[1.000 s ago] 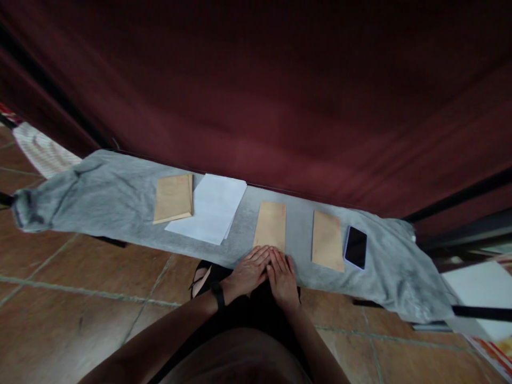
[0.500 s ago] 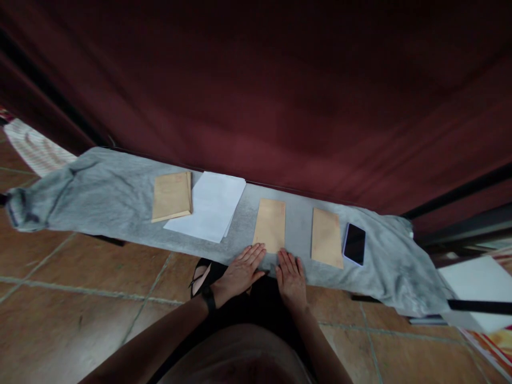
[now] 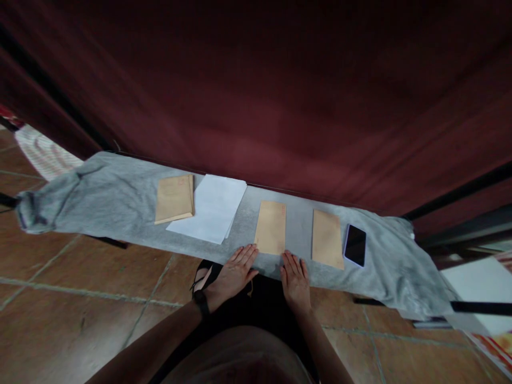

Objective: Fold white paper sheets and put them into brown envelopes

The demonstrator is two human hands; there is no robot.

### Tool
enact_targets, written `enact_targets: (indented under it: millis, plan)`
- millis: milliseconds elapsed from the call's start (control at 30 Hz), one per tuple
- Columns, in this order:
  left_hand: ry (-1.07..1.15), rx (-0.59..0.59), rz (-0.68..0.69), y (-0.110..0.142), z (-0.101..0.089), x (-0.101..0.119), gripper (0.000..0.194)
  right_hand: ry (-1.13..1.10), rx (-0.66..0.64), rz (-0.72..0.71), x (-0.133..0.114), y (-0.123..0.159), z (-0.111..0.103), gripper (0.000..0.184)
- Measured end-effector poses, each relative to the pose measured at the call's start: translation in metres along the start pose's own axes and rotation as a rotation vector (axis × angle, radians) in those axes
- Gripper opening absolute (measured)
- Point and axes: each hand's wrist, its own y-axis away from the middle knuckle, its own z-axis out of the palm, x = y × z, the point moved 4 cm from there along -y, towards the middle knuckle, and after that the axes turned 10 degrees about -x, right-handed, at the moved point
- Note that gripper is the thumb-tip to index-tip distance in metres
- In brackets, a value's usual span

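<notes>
A brown paper envelope (image 3: 271, 226) lies flat in front of me on a grey cloth. My left hand (image 3: 237, 269) rests at the cloth's near edge, its fingertips by the envelope's lower left corner. On the other side, my right hand (image 3: 295, 277) lies flat with fingers stretched, close to the lower right corner. Neither hand holds anything. A second brown envelope (image 3: 327, 238) lies further right. Left of centre are white paper sheets (image 3: 212, 208), with a small stack of brown envelopes (image 3: 175, 198) overlapping their left edge.
The grey cloth (image 3: 116, 197) covers a long narrow bench. A phone (image 3: 355, 245) with a dark screen lies right of the second envelope. Dark red fabric (image 3: 256, 106) hangs behind the bench. White board-like material (image 3: 480, 288) is at the far right, above the tiled floor (image 3: 112, 314).
My hands have moved slightly apart, the left one leftward and the right one rightward, off the middle envelope's lower corners. The view has shifted a little; the envelopes, sheets and phone lie as before.
</notes>
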Motion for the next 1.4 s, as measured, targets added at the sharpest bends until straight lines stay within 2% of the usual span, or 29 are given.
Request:
enact_targets:
  millis: [200, 300, 433, 600, 700, 833, 1000, 1267, 1400]
  plan:
    - [0.013, 0.008, -0.046, -0.009, -0.008, 0.007, 0.049, -0.033, 0.019, 0.045, -0.004, -0.007, -0.003, 0.045]
    - [0.028, 0.01, -0.024, -0.018, -0.008, 0.016, 0.05, -0.055, 0.033, 0.003, -0.013, -0.016, -0.004, 0.049]
    - [0.038, 0.006, 0.012, -0.023, -0.003, 0.026, 0.053, -0.04, -0.008, -0.049, -0.023, -0.022, 0.0, 0.049]
    - [0.02, 0.013, 0.027, -0.022, -0.001, 0.026, 0.051, -0.009, -0.019, -0.033, -0.016, -0.015, 0.002, 0.047]
    - [-0.002, -0.036, 0.028, -0.024, -0.003, 0.027, 0.049, -0.01, -0.005, -0.03, -0.01, -0.014, -0.001, 0.046]
    - [-0.039, -0.126, 0.054, -0.032, -0.005, 0.031, 0.049, -0.006, 0.015, -0.049, -0.007, -0.026, -0.005, 0.042]
    - [-0.077, -0.154, 0.062, -0.042, -0.003, 0.033, 0.059, 0.012, -0.059, -0.092, -0.006, -0.043, -0.005, 0.038]
    - [-0.153, -0.168, 0.114, -0.058, -0.015, 0.028, 0.053, 0.107, -0.149, -0.09, -0.005, -0.059, -0.01, 0.03]
    - [-0.145, -0.168, 0.139, -0.064, -0.011, 0.029, 0.048, 0.138, -0.178, -0.141, -0.007, -0.066, -0.01, 0.031]
